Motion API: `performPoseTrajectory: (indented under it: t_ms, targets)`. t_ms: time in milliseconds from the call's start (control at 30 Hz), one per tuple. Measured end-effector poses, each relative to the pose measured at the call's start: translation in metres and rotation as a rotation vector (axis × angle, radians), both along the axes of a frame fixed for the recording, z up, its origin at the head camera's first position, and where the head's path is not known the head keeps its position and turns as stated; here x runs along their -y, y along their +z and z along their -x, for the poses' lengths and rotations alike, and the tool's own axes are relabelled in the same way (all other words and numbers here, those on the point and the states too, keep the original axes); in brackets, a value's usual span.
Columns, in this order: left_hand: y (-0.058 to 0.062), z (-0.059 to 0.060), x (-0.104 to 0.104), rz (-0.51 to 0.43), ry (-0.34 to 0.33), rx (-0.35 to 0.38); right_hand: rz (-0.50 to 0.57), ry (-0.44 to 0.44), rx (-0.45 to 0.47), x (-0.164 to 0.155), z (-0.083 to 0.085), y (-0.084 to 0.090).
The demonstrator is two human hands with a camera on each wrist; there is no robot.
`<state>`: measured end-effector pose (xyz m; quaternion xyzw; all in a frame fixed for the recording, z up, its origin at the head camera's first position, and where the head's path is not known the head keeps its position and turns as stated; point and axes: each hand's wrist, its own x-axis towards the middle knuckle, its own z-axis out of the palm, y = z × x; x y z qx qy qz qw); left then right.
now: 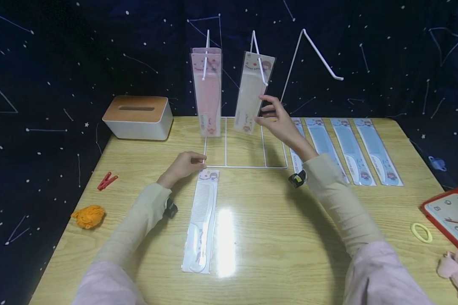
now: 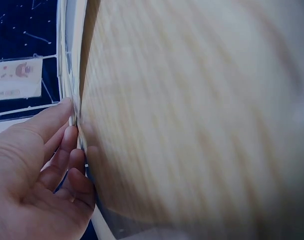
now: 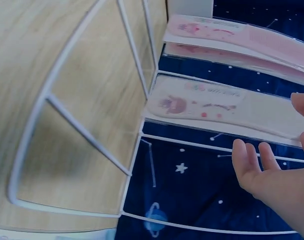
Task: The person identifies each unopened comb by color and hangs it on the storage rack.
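I see the cream comb pack (image 1: 250,93) hanging on the middle hook of the white wire rack (image 1: 246,166), which stands at the back of the wooden table (image 1: 275,237). My right hand (image 1: 280,121) is raised just right of that pack with fingers spread and relaxed; the fingertips (image 3: 246,156) sit at its edge, gripping nothing, and I cannot tell for sure whether they touch it. On the rack's left hook hang the pink comb packs (image 1: 207,91), just beside the cream one. My left hand (image 1: 184,165) rests at the rack's front left corner, fingers loosely curled against the base wire, holding nothing. A white comb pack (image 1: 202,220) lies flat in front of the rack, its top end by that hand. Right of the rack lies a row of blue comb packs (image 1: 351,150). Left of the rack is a tissue box (image 1: 138,117).
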<state>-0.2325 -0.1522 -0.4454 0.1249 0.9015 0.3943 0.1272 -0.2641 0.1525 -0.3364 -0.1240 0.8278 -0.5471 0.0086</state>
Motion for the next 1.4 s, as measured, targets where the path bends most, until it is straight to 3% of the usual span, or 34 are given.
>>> performPoseTrajectory:
  t_ms: [200,433,633,833,1200,1400]
  targets:
    - [0.002,0.000,-0.001,-0.006,0.008,0.017,-0.015,0.036,0.031,-0.001,-0.013,-0.017]
    - [0.003,-0.001,0.000,-0.004,0.000,0.013,-0.051,0.160,0.095,0.015,-0.048,-0.042]
    - [0.003,0.000,0.001,0.005,0.005,0.010,-0.148,0.334,0.199,0.048,-0.087,-0.065]
    - [0.003,0.000,0.000,0.011,0.000,0.001,-0.343,0.463,0.185,0.077,-0.114,-0.077]
    - [0.005,-0.002,0.000,0.007,-0.003,-0.004,-0.655,0.511,0.033,0.111,-0.127,-0.084]
    - [0.005,-0.002,-0.001,0.009,-0.007,-0.017,-0.711,0.511,0.002,0.110,-0.128,-0.083]
